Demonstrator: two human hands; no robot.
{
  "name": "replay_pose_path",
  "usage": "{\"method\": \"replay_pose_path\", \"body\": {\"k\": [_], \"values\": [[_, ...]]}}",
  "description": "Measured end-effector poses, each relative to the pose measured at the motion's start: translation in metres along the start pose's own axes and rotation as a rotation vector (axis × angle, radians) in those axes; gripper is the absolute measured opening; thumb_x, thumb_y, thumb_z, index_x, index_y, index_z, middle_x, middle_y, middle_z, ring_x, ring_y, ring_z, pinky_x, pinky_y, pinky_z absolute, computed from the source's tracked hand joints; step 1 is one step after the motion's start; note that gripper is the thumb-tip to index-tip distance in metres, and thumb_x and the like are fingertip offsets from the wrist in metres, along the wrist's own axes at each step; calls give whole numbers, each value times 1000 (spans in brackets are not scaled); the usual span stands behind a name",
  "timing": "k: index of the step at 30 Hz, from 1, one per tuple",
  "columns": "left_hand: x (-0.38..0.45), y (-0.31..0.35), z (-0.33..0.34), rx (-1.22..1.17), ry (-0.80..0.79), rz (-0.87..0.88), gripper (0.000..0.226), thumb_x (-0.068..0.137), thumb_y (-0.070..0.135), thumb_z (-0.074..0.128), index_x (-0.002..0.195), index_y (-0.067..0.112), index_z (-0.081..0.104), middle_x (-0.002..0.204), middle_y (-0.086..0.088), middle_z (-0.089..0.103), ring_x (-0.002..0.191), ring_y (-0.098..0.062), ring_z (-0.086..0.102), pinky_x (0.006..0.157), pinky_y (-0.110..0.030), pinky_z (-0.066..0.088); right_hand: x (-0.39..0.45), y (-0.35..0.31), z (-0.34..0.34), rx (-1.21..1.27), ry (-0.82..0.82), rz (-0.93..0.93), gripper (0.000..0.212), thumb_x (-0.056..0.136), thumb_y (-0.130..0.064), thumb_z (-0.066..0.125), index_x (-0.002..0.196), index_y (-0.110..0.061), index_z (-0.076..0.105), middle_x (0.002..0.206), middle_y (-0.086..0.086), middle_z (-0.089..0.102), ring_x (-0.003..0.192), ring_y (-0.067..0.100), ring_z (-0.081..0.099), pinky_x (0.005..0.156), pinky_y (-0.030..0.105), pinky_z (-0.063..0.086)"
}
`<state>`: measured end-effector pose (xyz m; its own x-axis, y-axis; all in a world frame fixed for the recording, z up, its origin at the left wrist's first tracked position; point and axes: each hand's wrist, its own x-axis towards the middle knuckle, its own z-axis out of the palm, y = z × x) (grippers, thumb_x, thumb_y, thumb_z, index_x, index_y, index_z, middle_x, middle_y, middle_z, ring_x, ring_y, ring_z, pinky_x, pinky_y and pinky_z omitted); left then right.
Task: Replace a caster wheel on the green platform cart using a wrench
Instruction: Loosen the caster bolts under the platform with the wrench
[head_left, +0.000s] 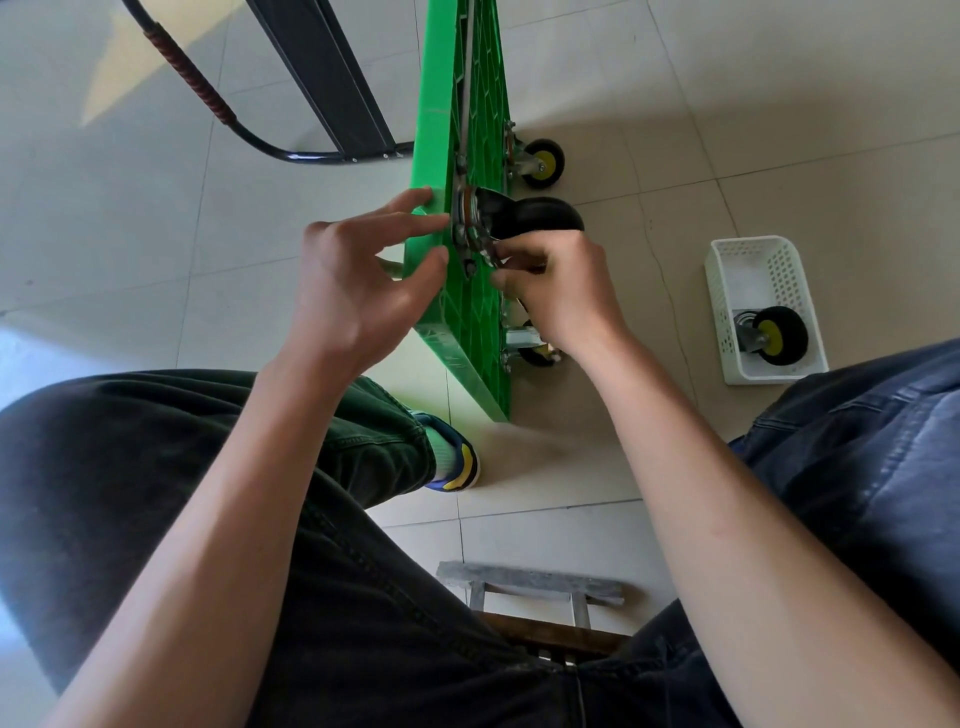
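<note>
With the cart (470, 312) on edge at frame centre, we brace its deck with the spread left hand (358, 280) while the right hand (556, 291) pinches hardware, unclear whether nut or wrench, at the caster (530, 215) plate, turning squarely to avoid cross-threading.

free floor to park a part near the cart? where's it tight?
Bare tile lies between the green cart and the white basket, and more beyond the basket. Another open patch sits left of the cart, below the black handle. Tight: the caster, where the left hand and right hand work, and near the shoe.
</note>
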<state>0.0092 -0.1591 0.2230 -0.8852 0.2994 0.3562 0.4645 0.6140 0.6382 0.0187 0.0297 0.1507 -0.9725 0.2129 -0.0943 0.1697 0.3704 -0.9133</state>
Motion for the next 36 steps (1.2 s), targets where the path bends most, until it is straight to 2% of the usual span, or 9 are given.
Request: {"method": "replay_pose_path", "body": {"k": [4, 7, 10, 15, 21, 25, 27, 31, 36], "values": [[0, -1, 1, 9, 6, 2, 30, 88, 16, 69, 116, 13, 76, 130, -6, 68, 122, -6, 64, 90, -30, 60, -5, -11, -10, 371, -213, 252, 28, 89, -11, 77, 116, -8, 71, 100, 10, 74, 72, 26, 76, 57, 38, 61], [0, -2, 1, 0, 9, -4, 30, 88, 17, 68, 116, 13, 76, 130, -6, 69, 122, -5, 63, 91, -34, 61, -8, -23, -14, 608, -351, 434, 29, 90, -7, 75, 117, -1, 65, 104, 14, 71, 71, 30, 75, 59, 43, 62], [0, -3, 2, -4, 13, -11, 30, 88, 17, 68, 116, 13, 77, 129, -7, 69, 124, -4, 62, 88, -33, 61, -8, -30, -16, 695, -412, 480, 17, 91, -7, 72, 107, -2, 68, 96, 14, 71, 67, 27, 74, 56, 40, 61], [1, -4, 2, -11, 13, -6, 30, 88, 15, 68, 116, 12, 76, 128, -8, 69, 124, -4, 62, 85, -30, 62, -8, -36, -19, 724, -423, 484, 8, 93, -9, 70, 97, -3, 69, 78, 9, 71, 60, 20, 71, 51, 29, 58], [0, -3, 2, -4, 13, -18, 30, 89, 15, 68, 117, 16, 76, 129, -6, 69, 124, -2, 62, 84, -26, 61, -7, -39, -19, 745, -413, 473, 11, 93, -12, 71, 96, -1, 67, 76, 11, 71, 59, 18, 70, 50, 27, 57], [0, -3, 2, 7, 12, -20, 30, 89, 17, 68, 117, 17, 77, 131, -4, 68, 114, -4, 68, 79, -31, 62, -8, -43, -18, 744, -390, 469, 14, 93, -12, 72, 97, 1, 67, 76, 11, 70, 56, 17, 69, 49, 25, 56], [0, -3, 2, 9, 11, -19, 30, 88, 17, 68, 117, 16, 77, 130, -4, 68, 116, -1, 66, 80, -27, 61, -8, -46, -16, 733, -371, 464, 16, 92, -11, 73, 98, 2, 67, 75, 12, 69, 54, 17, 68, 48, 24, 55], [0, -2, 2, 11, 11, -20, 30, 88, 16, 68, 117, 15, 76, 130, -5, 68, 120, -1, 64, 85, -25, 60, -9, -46, -10, 668, -334, 444, 16, 91, -11, 75, 99, 1, 70, 79, 13, 70, 55, 21, 69, 51, 28, 56], [0, -1, 2, 14, 12, -23, 30, 88, 16, 68, 117, 15, 77, 130, -5, 68, 119, -2, 65, 87, -25, 60, -13, -39, 2, 600, -263, 393, 26, 92, -10, 74, 112, 5, 67, 98, 21, 72, 63, 30, 73, 54, 36, 59]]}}
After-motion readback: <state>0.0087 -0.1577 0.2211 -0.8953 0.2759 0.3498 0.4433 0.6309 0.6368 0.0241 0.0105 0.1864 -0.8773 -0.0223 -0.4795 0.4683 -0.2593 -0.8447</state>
